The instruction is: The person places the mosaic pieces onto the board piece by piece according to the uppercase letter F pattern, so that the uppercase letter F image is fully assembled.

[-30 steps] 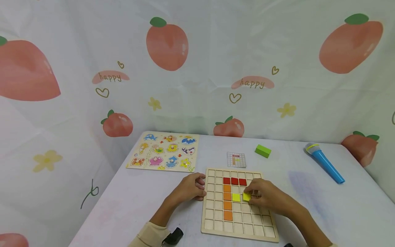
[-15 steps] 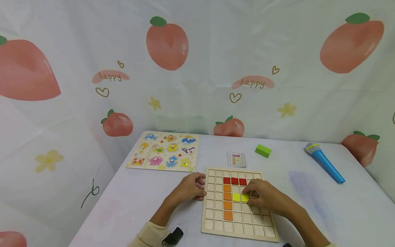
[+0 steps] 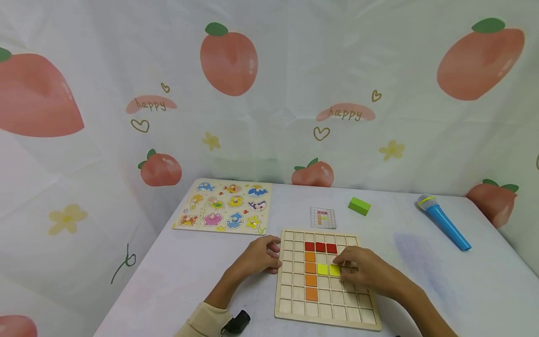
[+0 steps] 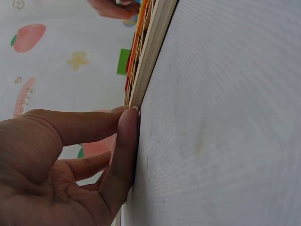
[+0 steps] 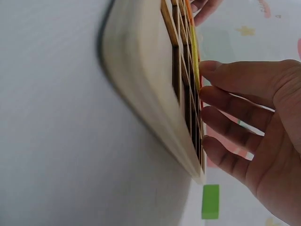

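A wooden grid board (image 3: 327,309) lies on the table, with red tiles (image 3: 320,247), orange tiles (image 3: 310,280) and two yellow tiles (image 3: 322,269) set in its squares. My left hand (image 3: 261,256) grips the board's left edge; in the left wrist view, thumb and finger meet at that edge. Over the right half of the board is my right hand (image 3: 363,267), its fingertips beside the right-hand yellow tile (image 3: 334,270). The right wrist view shows its fingers (image 5: 233,110) extended and spread against the board's upper face, pinching nothing.
Behind the board lie a small printed grid card (image 3: 323,218) and a green block (image 3: 359,206). An animal puzzle board (image 3: 223,206) is at the back left, a blue toy microphone (image 3: 446,224) at the right. A printed cloth (image 3: 269,117) hangs behind the table.
My right hand has moved the second yellow tile left, into the square beside the first, and let go, drawing back slightly right. My left hand stays at the board's edge.
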A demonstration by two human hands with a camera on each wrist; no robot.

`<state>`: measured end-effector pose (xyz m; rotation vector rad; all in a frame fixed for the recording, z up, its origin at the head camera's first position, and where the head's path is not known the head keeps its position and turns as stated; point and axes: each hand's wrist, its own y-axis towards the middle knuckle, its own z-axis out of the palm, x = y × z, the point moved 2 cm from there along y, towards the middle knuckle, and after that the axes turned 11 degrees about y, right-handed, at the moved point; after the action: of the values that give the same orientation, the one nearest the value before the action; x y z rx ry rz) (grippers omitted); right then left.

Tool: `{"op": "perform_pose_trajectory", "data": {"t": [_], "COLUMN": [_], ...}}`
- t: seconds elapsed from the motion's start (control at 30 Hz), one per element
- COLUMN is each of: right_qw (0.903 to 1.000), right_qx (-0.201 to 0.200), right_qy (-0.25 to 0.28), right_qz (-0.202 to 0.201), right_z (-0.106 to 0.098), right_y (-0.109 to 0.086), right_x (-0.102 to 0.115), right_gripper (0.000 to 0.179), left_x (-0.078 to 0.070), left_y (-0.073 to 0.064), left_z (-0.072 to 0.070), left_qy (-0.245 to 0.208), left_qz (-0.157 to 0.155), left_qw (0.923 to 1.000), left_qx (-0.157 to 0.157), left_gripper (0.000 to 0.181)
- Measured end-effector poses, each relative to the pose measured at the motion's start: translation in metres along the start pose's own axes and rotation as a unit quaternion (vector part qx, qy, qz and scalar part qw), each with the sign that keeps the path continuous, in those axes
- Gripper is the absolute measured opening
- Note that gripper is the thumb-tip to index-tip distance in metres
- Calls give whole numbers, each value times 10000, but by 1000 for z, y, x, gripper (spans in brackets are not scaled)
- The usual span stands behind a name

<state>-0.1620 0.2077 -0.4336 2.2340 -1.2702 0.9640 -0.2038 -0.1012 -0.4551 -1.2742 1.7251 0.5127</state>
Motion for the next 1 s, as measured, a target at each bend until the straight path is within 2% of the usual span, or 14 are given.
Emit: {"op": "perform_pose_trajectory", "data": {"t": [0.37,0.53,0.73,0.87,1.0], "right_qw": [9988,9972,9925,9892,9859], "right_qx": [-431,-568,-604,-541,-373], "right_qy": [-1,-460,-1054,-1340,-1520], "right_qz": [222,176,159,226,592], "right_z": [-21,-37,-59,-78,-96], "right_y": [-29,-42,-51,-50,-42], "right_x": [-15,-28,-48,-58,-62], "right_gripper": [35,36,37,42,53], "left_x": [1,0,-2,-6,-9], "left_y": [1,2,2,1,4], "left_z": [2,3,4,-2,-11], "left_qy": [117,285,831,1270,1963], "left_qz": [12,37,145,368,863], "left_qw": [9999,9996,9964,9911,9765], "left_qx": [18,-20,6,169,228], "left_gripper": [62,60,57,54,44]}}
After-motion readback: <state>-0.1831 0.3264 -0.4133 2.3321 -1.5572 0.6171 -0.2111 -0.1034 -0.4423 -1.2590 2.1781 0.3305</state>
